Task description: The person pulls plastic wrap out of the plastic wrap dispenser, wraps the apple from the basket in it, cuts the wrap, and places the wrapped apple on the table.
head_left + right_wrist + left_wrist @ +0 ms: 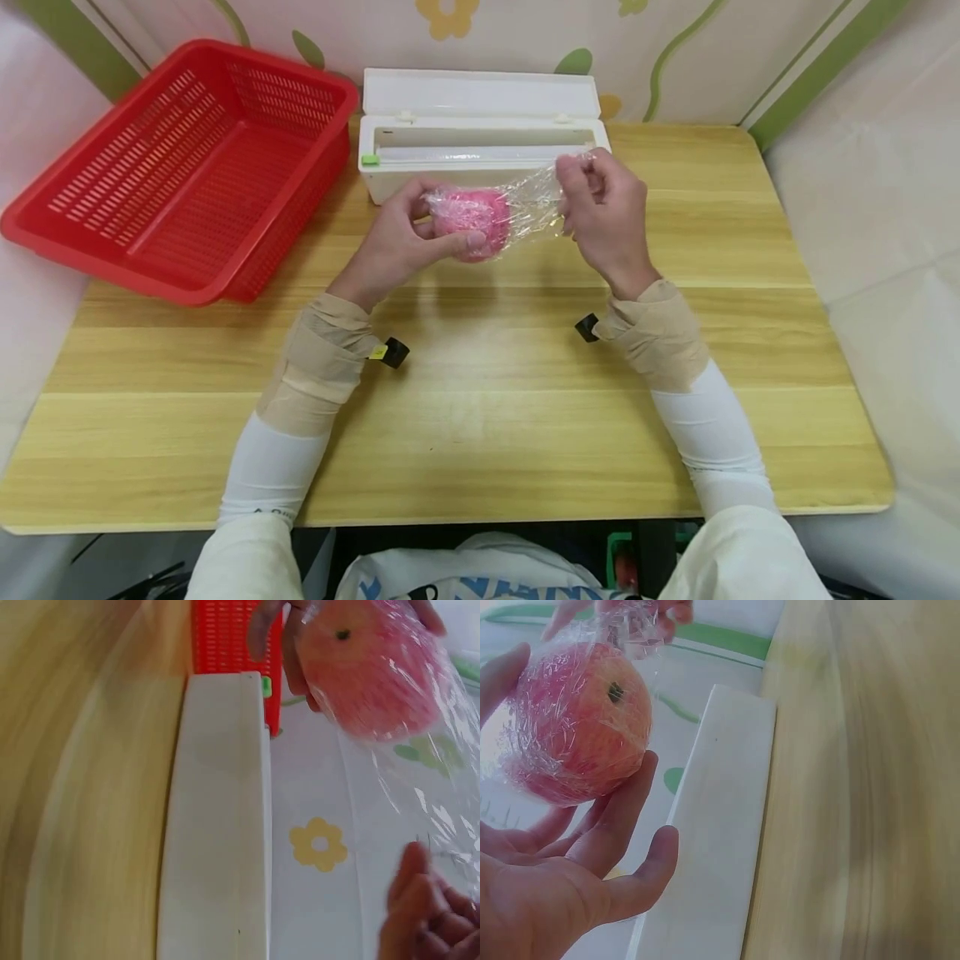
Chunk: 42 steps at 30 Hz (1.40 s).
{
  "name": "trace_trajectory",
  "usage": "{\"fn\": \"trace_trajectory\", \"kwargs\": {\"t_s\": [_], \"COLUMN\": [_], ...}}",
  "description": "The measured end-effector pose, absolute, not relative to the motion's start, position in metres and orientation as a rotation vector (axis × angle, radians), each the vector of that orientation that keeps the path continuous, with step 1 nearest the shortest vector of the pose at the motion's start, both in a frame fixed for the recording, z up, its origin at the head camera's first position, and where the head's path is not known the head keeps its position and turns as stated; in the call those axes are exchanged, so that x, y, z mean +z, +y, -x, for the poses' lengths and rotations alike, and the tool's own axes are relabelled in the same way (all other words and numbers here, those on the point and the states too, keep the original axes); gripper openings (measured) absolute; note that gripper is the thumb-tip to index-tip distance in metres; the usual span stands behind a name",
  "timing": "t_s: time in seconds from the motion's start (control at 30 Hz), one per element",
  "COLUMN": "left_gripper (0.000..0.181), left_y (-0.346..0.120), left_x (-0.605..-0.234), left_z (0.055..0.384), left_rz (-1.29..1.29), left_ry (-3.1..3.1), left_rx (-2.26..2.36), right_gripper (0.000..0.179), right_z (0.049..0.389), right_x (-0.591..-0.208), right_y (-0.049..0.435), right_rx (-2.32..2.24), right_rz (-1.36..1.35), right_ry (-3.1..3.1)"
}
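A pink-red apple is partly wrapped in clear plastic film. My left hand grips the apple between thumb and fingers, raised over the table. Off to the right, my right hand pinches the loose end of the film, which stretches taut from the apple. In the left wrist view, the stem hollow of the apple shows, with crinkled film over its side. The right wrist view shows film spreading between the apple and the curled fingers of my right hand.
Just behind the hands stands a white film dispenser box, lid raised, with a roll inside and a green slider at its left end. A red plastic basket sits at the left on the wooden table. A flower-patterned sheet hangs behind.
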State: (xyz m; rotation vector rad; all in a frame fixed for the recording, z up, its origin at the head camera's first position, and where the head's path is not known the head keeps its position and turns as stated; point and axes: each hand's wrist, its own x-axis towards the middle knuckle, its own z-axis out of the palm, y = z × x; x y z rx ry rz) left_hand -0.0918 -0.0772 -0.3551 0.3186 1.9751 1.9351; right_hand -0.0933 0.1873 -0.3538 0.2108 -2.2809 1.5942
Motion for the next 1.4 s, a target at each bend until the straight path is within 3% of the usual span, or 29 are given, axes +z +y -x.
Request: {"fn": "trace_trajectory", "kwargs": {"t_s": [0.33, 1.03, 1.4], "left_gripper": [0.059, 0.058, 0.049], "left_y": [-0.070, -0.074, -0.066], "left_x": [-0.356, -0.359, -0.361], "left_z": [0.090, 0.090, 0.089], "left_rz": [-0.267, -0.334, -0.205], "left_ry": [2.018, 2.037, 2.146], "left_rx": [1.873, 1.764, 1.887], "right_gripper": [0.031, 0.035, 0.035], "right_z": [0.095, 0.094, 0.091], "right_x": [-0.361, -0.357, -0.357], "right_y": [0.182, 0.181, 0.176], "right_rx": [1.459, 1.301, 1.223], "right_rz": [-0.515, -0.341, -0.394], "right_ry": [-2.033, -2.077, -2.057]}}
